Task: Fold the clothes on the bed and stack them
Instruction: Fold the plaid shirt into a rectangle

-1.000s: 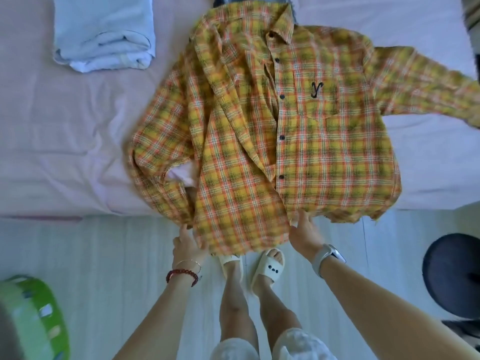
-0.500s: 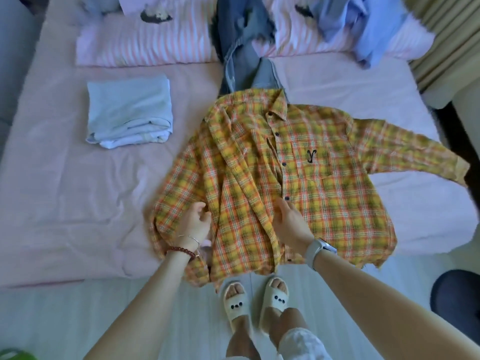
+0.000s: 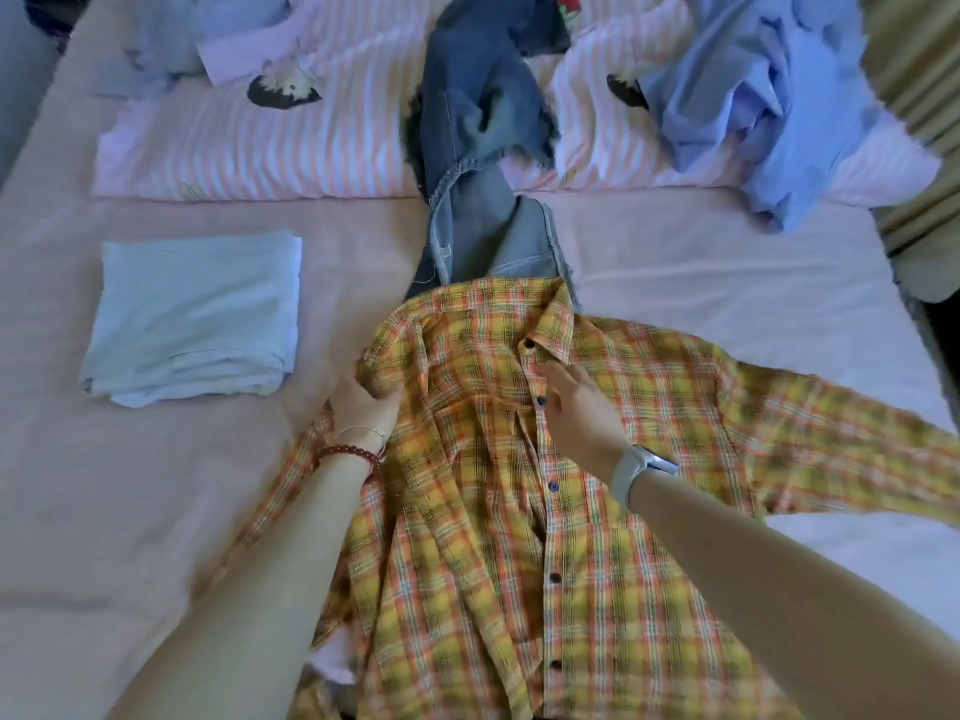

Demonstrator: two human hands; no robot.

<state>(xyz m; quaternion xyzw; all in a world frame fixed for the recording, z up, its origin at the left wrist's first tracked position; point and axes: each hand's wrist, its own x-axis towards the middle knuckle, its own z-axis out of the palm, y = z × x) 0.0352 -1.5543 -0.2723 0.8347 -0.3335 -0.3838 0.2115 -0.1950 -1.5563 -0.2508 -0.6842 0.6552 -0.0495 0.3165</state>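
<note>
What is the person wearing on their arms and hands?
Both forearms are bare, with no sleeves showing. The left hand has two bracelets at its wrist: a string of dark red beads and a thin silvery bangle. The right hand has a watch with a pale grey band at its wrist.

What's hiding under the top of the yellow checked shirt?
The jeans slip under the collar of the yellow checked shirt, which lies on the pink bed sheet. How far the jeans reach underneath is covered.
</note>
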